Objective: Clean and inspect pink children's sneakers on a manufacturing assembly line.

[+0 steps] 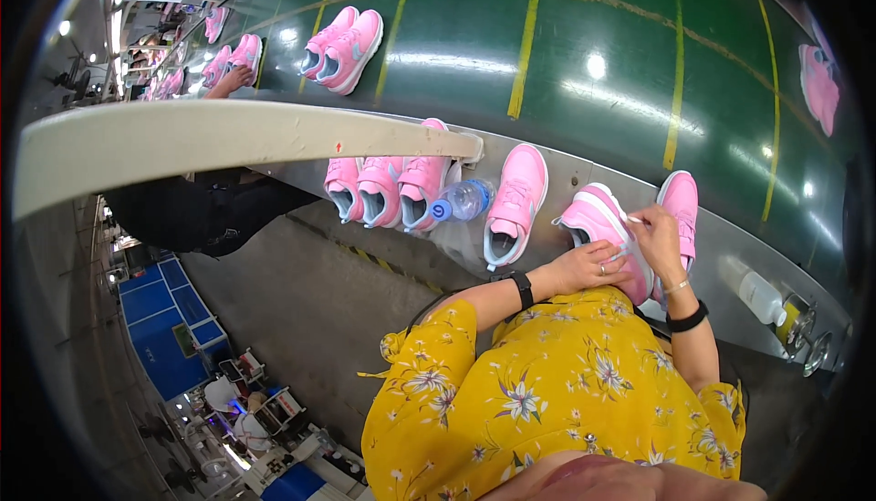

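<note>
A pink sneaker (591,215) with a white sole lies tilted on its side in front of me. My left hand (591,266) grips it near the lower end, fingers laid along its side. Between the pinched fingertips of my right hand (659,234) is a small white stick-like piece (630,219), held at the sneaker's side by the sole edge. What exactly it is, I cannot make out. Just beyond my right hand stands another pink sneaker (679,198), partly covered by that hand. To the left, a single pink sneaker (518,193) rests on the metal ledge (568,172).
A clear bottle with a blue cap (464,201) lies beside several pink sneakers (379,182) on the left. A beige curved bar (246,133) crosses there. A green conveyor belt (593,36) carries more pairs. At right lies a white bottle (759,297). A co-worker's hand (235,79) touches sneakers far left.
</note>
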Demonstrator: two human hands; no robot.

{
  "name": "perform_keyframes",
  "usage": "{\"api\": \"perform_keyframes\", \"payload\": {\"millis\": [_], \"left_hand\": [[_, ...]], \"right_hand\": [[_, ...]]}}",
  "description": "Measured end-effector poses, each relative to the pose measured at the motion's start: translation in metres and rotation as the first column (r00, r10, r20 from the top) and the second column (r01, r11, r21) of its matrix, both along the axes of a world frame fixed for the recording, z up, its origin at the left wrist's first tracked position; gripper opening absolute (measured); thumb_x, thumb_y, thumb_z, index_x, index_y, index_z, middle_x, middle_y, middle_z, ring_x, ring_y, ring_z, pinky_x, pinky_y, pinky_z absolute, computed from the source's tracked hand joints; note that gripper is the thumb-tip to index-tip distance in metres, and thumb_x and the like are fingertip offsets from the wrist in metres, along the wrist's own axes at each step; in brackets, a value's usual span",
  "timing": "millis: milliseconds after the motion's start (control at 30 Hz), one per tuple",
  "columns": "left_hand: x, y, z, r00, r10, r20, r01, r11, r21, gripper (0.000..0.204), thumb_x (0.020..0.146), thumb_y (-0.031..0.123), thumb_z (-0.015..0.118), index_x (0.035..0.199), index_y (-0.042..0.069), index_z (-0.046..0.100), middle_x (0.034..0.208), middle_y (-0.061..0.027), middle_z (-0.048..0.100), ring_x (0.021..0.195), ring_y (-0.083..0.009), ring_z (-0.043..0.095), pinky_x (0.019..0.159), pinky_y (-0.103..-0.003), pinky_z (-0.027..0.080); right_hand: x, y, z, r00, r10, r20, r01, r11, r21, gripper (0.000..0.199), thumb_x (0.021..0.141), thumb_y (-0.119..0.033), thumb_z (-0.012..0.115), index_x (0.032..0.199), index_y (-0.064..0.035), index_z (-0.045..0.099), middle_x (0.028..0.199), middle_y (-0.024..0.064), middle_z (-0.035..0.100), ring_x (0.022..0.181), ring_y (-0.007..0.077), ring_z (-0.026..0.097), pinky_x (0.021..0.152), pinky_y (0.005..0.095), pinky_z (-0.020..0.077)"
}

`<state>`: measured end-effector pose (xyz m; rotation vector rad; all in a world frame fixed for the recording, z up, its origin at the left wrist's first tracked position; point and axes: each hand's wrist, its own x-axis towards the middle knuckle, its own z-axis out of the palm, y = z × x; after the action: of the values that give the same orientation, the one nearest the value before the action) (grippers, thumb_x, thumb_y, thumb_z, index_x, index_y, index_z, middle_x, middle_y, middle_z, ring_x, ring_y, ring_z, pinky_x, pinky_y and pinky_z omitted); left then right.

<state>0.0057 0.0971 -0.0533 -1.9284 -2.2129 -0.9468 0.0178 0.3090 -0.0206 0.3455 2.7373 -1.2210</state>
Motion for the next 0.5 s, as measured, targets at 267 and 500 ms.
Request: {"api": "perform_keyframes", "payload": {"millis": [267,500], "left_hand": [[-0.022,0.010,0.040,0.995,-0.069,0.077,0.076,0.993,-0.090,0.047,0.078,0.015,0.064,0.125,0.018,0.065,0.126,-0.0131,0.059,0.116,-0.0316,0.057,0.101,-0.046,0.045],[-0.035,0.038,0.079,0.760,0.438,0.480,-0.422,0.895,-0.148,0.067,0.063,0.016,0.082,0.128,0.019,0.064,0.117,-0.0138,0.059,0.108,-0.0355,0.057,0.097,-0.042,0.048]], "right_hand": [[0.059,0.080,0.036,0.794,-0.487,-0.364,0.504,0.862,-0.055,0.011,0.092,-0.006,0.070,0.102,-0.0035,0.074,0.078,0.0019,0.055,0.068,0.0123,0.050,0.062,0.0267,0.0407],[0.115,0.134,0.014,0.837,-0.126,-0.532,0.453,0.705,0.546,0.022,0.094,-0.010,0.067,0.114,-0.0047,0.069,0.089,0.0054,0.062,0.074,0.0142,0.055,0.069,0.0281,0.0463]]}}
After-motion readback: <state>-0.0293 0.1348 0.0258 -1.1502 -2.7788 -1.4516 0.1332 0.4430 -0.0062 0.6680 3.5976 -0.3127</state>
